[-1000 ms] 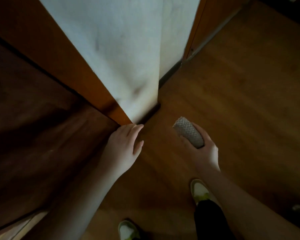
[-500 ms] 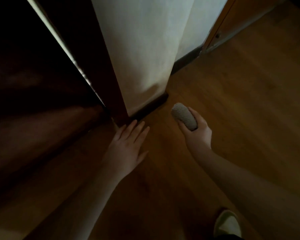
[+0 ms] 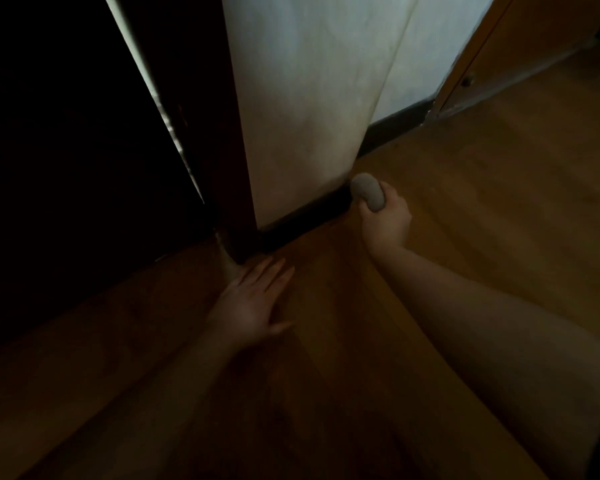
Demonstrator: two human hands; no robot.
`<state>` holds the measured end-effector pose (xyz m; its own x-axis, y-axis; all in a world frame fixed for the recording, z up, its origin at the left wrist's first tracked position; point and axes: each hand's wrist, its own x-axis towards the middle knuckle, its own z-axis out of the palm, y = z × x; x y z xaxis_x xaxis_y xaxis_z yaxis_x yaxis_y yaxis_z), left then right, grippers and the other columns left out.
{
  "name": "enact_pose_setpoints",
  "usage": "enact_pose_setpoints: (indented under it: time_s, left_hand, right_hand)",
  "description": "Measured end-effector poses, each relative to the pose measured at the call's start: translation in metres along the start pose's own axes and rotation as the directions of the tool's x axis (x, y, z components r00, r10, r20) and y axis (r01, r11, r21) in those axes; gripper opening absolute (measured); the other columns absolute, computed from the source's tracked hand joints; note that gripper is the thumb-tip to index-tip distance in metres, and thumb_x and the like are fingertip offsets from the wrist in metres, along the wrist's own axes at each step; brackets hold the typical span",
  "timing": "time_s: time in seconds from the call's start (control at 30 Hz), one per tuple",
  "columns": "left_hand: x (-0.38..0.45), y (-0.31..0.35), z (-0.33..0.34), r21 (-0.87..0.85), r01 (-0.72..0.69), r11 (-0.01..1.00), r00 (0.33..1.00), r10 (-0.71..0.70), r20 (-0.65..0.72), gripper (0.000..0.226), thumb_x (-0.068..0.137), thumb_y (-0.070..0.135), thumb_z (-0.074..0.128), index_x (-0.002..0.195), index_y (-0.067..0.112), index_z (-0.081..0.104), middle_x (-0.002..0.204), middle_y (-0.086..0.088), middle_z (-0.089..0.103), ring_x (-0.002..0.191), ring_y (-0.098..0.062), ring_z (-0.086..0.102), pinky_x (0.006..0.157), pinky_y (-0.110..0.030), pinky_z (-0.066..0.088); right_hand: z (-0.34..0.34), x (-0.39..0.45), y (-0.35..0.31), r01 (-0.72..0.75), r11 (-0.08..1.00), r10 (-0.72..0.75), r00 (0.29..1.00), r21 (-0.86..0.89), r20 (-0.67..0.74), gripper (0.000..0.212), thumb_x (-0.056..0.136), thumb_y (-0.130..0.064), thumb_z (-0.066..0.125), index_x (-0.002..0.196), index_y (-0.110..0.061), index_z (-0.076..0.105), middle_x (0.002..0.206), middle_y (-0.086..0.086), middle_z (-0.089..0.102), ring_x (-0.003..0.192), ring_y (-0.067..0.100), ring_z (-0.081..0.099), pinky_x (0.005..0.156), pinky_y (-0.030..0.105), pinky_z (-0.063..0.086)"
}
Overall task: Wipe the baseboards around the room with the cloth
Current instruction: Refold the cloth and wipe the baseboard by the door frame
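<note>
Right hand (image 3: 385,220) around cloth (image 3: 368,195), against baseboard (image 3: 305,216).

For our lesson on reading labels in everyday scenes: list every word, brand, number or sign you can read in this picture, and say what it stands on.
None can be read. The rolled cloth gripped by the right hand, the dark baseboard, the white wall, the wooden floor and the left hand resting flat on it show no print. The left side is too dark to tell.
</note>
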<state>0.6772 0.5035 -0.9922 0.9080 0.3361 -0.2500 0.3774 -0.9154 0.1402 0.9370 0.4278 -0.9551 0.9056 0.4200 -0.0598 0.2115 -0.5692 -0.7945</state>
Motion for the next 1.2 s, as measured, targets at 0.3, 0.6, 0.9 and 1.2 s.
enact_pose_setpoints:
  time_s: [0.3, 0.6, 0.9, 1.2]
  left_hand:
    - [-0.032, -0.012, 0.018, -0.027, 0.137, 0.990, 0.991, -0.137, -0.007, 0.096, 0.087, 0.067, 0.053, 0.157, 0.029, -0.001, 0.166, 0.003, 0.000, 0.151, -0.018, -0.002, 0.119, -0.043, 0.008]
    - [-0.057, -0.030, 0.039, 0.002, 0.196, 0.981, 0.972, -0.194, 0.136, 0.100, 0.087, 0.069, 0.052, 0.156, 0.031, -0.009, 0.165, 0.005, -0.010, 0.152, -0.019, -0.001, 0.119, -0.039, 0.011]
    - [-0.045, -0.041, 0.035, -0.050, 0.305, 0.951, 0.932, -0.287, 0.221, 0.105, 0.080, 0.076, 0.054, 0.157, 0.035, -0.006, 0.166, 0.007, -0.005, 0.152, -0.021, 0.000, 0.118, -0.045, 0.014]
    - [-0.038, -0.028, 0.048, 0.104, 0.151, 0.983, 0.965, -0.169, 0.199, 0.104, 0.085, 0.079, 0.039, 0.151, 0.031, -0.027, 0.160, 0.007, -0.030, 0.150, -0.018, -0.018, 0.122, -0.046, 0.002]
  right_hand:
    - [0.039, -0.008, -0.001, -0.025, 0.995, 0.022, 0.999, 0.092, 0.043, 0.058, 0.094, -0.028, 0.060, 0.149, -0.021, 0.042, 0.144, 0.007, 0.050, 0.129, 0.026, 0.048, 0.108, 0.031, 0.035]
    - [0.086, -0.088, -0.016, 0.017, 0.990, -0.041, 0.984, 0.139, 0.172, 0.054, 0.095, -0.029, 0.061, 0.146, -0.021, 0.047, 0.132, 0.010, 0.054, 0.119, 0.026, 0.053, 0.099, 0.027, 0.040]
    - [0.068, -0.093, -0.002, 0.188, 0.955, -0.275, 0.853, 0.230, 0.443, 0.054, 0.088, -0.034, 0.073, 0.138, -0.020, 0.057, 0.130, -0.001, 0.062, 0.117, 0.012, 0.058, 0.097, 0.025, 0.049]
    - [0.020, -0.015, 0.047, -0.052, 0.974, 0.033, 0.995, 0.219, 0.089, 0.055, 0.089, -0.032, 0.068, 0.141, -0.026, 0.051, 0.137, -0.001, 0.057, 0.118, 0.013, 0.054, 0.093, 0.024, 0.040]
